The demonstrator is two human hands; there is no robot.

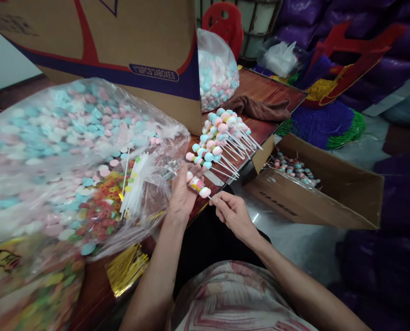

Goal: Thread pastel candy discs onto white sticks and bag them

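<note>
Cute little candy skewer (198, 185): pinkish-white puffs at both ends, yellow and pink bits in the middle. It's lying across the left hand (184, 191), fingers loosely outstretched, while the right hand (233, 214) pinches its white stick (210, 197).

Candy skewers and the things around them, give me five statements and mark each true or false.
1. The right hand grips a candy skewer by its stick. True.
2. The left hand reaches into a box. False: it is at that skewer's candies.
3. More skewers lie together on the table. True.
4. A brown cloth lies on the floor. False: the brown cloth is on the table.
5. A red chair stands behind the table. True.
</note>
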